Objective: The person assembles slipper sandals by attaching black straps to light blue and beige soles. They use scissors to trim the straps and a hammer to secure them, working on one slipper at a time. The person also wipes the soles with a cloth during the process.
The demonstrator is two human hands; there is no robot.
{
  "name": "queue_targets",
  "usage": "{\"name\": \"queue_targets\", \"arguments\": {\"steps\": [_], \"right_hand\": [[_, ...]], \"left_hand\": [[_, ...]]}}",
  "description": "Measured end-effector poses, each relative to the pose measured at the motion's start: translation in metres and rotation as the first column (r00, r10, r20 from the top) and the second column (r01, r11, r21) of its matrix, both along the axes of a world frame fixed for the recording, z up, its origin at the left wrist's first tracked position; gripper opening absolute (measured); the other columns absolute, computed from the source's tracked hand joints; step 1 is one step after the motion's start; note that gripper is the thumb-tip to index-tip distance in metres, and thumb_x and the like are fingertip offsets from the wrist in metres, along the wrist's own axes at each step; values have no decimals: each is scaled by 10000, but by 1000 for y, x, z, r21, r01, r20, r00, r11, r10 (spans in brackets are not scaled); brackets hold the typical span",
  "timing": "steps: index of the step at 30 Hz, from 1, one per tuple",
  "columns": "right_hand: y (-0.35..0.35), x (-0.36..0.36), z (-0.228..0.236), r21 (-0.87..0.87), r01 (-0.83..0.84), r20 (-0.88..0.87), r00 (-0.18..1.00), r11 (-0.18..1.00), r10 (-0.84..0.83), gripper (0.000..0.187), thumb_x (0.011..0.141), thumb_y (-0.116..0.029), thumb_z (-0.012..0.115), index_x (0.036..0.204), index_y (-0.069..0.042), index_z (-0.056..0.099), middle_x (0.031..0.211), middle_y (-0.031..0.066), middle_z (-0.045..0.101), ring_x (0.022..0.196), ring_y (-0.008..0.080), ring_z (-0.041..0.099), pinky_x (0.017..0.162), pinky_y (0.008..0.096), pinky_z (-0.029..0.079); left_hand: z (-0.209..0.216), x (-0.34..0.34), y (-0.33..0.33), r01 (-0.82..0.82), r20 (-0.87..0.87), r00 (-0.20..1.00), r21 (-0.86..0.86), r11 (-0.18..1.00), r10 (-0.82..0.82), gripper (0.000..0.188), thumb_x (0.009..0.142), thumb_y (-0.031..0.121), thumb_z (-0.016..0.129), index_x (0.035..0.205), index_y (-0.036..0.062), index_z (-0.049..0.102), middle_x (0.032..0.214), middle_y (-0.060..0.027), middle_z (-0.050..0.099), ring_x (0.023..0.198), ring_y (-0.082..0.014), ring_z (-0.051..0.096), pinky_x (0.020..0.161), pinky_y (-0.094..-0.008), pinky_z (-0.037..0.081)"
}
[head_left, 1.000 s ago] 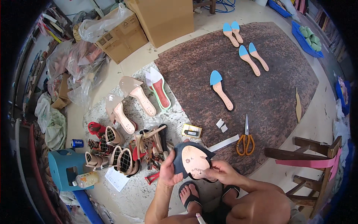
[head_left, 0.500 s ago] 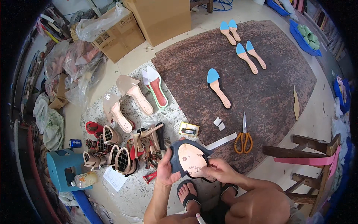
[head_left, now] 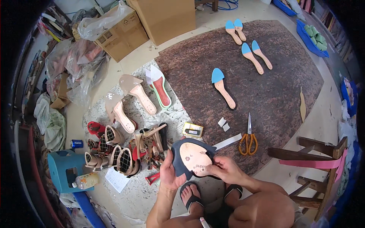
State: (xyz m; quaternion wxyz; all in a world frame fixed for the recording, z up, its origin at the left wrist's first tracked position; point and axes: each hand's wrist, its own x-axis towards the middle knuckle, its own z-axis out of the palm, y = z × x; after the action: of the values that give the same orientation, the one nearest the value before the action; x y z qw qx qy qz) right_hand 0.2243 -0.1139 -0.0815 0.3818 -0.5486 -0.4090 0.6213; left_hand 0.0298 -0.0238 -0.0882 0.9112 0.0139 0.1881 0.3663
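Lower centre: insole [head_left: 194, 157] between left hand [head_left: 170, 173] and right hand [head_left: 227, 170].
Right of the hands: scissors [head_left: 248, 140] on mat [head_left: 273, 95].
Left: heap of shoe uppers [head_left: 121, 150].
Top: cardboard boxes [head_left: 152, 19].

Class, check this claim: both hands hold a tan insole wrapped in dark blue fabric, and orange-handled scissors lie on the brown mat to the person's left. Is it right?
One detail is wrong. In the head view the orange-handled scissors lie on the brown mat to the person's right, not left. The left hand and right hand do hold the tan insole wrapped in dark blue fabric.
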Motion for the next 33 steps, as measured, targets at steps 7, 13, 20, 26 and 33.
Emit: {"name": "queue_targets", "arguments": {"steps": [7,13,20,26,33], "right_hand": [[7,12,-2,243,-63,116,993,968,35,331,913,-277,711,816,27,623,622,92,527,565,143,484,528,332,390],[10,23,-2,485,-196,329,944,852,30,314,871,-282,743,825,16,653,687,156,586,579,309,594,538,385,433],[22,33,-11,421,-194,289,955,886,71,347,866,-301,743,771,8,617,681,152,539,632,310,572,567,399,418],[30,34,11,632,-207,307,952,747,4,286,838,-236,777,748,-4,636,765,147,625,733,255,639,629,343,462],[52,67,-13,-118,360,-662,666,925,-344,667,975,-640,346,1196,-34,512,926,208,672,803,309,688,809,510,562]], "left_hand": [[-20,-5,-7,74,145,988,-133,988,-54,620,1036,462,358,1467,16,370,1452,-226,463,1317,-383,487,1104,-545,387],[-9,13,-3,80,-43,996,-92,993,-84,558,1037,388,377,1448,10,399,1414,-237,500,1294,-379,513,1096,-531,405],[-24,-8,5,54,20,999,-241,969,-51,515,965,311,456,1313,-63,516,1255,-278,603,1110,-429,622,910,-533,537],[-33,-5,3,167,74,986,-400,901,-150,477,972,229,404,1319,-89,479,1176,-268,640,987,-388,693,731,-473,640],[-63,-16,5,80,115,992,-245,966,-53,500,994,311,476,1342,-48,453,1304,-276,559,1157,-414,607,935,-563,545]]}}
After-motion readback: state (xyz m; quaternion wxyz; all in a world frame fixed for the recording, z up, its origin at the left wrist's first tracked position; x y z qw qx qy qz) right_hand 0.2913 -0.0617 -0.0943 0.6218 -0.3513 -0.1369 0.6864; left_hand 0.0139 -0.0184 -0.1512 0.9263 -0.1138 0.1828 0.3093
